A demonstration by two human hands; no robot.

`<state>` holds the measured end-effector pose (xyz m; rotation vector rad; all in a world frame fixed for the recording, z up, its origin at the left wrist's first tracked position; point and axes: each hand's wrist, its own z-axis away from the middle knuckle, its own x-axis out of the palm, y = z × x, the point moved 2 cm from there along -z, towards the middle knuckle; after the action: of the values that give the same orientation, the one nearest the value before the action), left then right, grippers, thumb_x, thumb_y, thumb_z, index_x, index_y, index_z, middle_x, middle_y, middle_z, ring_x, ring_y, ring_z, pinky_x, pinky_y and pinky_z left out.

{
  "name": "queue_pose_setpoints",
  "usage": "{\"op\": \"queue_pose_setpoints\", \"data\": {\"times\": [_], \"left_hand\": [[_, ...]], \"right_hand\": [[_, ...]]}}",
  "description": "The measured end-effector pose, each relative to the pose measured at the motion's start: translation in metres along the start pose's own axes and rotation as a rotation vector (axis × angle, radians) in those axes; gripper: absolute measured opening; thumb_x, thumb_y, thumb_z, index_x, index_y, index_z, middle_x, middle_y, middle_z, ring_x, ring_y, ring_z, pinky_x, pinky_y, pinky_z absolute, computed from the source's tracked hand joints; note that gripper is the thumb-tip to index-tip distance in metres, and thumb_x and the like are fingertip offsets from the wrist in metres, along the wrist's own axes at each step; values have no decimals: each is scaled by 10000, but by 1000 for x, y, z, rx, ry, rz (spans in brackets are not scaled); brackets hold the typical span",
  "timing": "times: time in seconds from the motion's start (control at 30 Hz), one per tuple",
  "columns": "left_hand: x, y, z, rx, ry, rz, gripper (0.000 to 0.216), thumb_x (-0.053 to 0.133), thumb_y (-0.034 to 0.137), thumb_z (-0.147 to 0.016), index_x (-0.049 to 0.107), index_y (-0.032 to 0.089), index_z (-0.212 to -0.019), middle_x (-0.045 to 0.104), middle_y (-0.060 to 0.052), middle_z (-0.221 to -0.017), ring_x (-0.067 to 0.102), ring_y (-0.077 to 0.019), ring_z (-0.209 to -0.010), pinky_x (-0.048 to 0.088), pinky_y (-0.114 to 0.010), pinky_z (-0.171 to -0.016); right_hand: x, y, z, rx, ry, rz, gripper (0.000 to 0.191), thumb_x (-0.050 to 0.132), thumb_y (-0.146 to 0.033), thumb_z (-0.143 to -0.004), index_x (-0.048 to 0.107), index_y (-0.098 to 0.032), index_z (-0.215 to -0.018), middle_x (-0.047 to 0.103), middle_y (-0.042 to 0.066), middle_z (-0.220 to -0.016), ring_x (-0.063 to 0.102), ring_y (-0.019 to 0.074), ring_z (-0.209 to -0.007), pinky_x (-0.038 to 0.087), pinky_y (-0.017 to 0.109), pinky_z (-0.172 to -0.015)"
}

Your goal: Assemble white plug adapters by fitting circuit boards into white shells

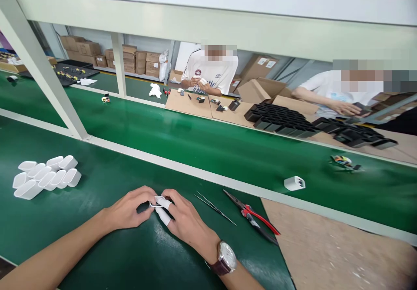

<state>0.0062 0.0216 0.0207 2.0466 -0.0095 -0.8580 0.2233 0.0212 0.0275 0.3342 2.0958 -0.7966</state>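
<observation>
My left hand and my right hand meet over the green mat, fingers pinched together on a small white part held between them. White finger cots cover two fingers of my right hand, and a watch sits on that wrist. A cluster of several white plastic shells lies to the left of my hands. Tweezers and red-handled pliers lie just right of my right hand.
A white charger-like block and a small circuit board sit on the green conveyor belt. Across it two people work at cardboard sheets beside black trays. A brown board lies at the right; a slanted frame post stands at the left.
</observation>
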Motion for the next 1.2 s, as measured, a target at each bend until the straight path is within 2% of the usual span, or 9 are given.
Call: {"op": "queue_pose_setpoints", "data": {"times": [0.27, 0.33, 0.47, 0.6, 0.77, 0.93, 1.03, 1.1, 1.2], "left_hand": [[1, -2, -2, 95, 42, -46, 234, 599, 55, -966, 649, 233, -1109, 685, -98, -1246, 710, -204, -1076, 586, -318, -935], [0, -1, -2, 103, 43, -37, 244, 614, 57, -961, 647, 235, -1125, 692, -100, -1243, 714, -207, -1071, 593, -320, -924], [-2, 0, -3, 102, 17, -53, 278, 608, 56, -968, 636, 240, -1174, 696, -102, -1248, 716, -217, -1101, 601, -335, -944], [-1, -1, -3, 141, 18, -131, 397, 670, 105, -979, 607, 260, -1339, 665, -128, -1331, 699, -242, -1180, 596, -379, -1003], [-3, -1, -5, 221, 21, -138, 451, 647, 56, -987, 628, 317, -1354, 671, -109, -1301, 704, -215, -1105, 617, -342, -883], [1, 1, -7, 213, 49, -142, 466, 658, 45, -969, 652, 334, -1335, 695, -97, -1257, 692, -202, -1023, 606, -355, -847], [5, -2, -9, 86, 115, -68, 261, 690, 125, -964, 754, 290, -1156, 729, -91, -1184, 706, -205, -969, 613, -362, -838], [3, -9, -12, -140, 197, 144, 95, 728, 229, -958, 783, 241, -1034, 754, -88, -1090, 730, -209, -925, 637, -352, -814], [-7, -22, -16, -538, 347, 598, 180, 792, 365, -920, 781, 194, -976, 767, -62, -960, 747, -184, -848, 660, -306, -776]], "right_hand": [[-8, 0, -2, 6, -74, -1, 241, 505, -219, -1073, 631, -208, -1278, 657, 115, -1142, 666, 242, -952, 602, 411, -829], [-13, 3, -3, 32, -91, -92, 244, 529, -242, -1072, 641, -228, -1288, 667, 95, -1142, 679, 226, -954, 603, 387, -834], [-17, 17, -2, 145, 13, -360, 297, 462, -264, -1106, 606, -245, -1365, 690, 71, -1120, 707, 175, -906, 604, 319, -810], [-5, 28, 4, 230, 101, -371, 332, 395, -238, -1108, 600, -224, -1368, 701, 75, -1052, 696, 169, -799, 597, 324, -738], [3, 30, 7, 257, 168, -400, 351, 388, -156, -1073, 603, -215, -1345, 698, 67, -1056, 695, 153, -788, 604, 316, -752], [4, 27, 8, 192, 163, -247, 433, 414, -96, -1029, 543, -218, -1424, 649, 118, -1266, 679, 212, -1072, 613, 398, -947], [8, 28, 9, 153, 153, -138, 498, 432, -29, -964, 534, -186, -1425, 605, 145, -1373, 612, 252, -1262, 568, 468, -1080], [12, 29, 9, 142, 154, -79, 491, 448, -1, -926, 567, -159, -1376, 597, 161, -1400, 581, 272, -1320, 548, 497, -1118], [15, 29, 9, 123, 159, 1, 450, 478, -2, -921, 611, -148, -1325, 596, 174, -1424, 569, 293, -1350, 545, 524, -1127]]}}
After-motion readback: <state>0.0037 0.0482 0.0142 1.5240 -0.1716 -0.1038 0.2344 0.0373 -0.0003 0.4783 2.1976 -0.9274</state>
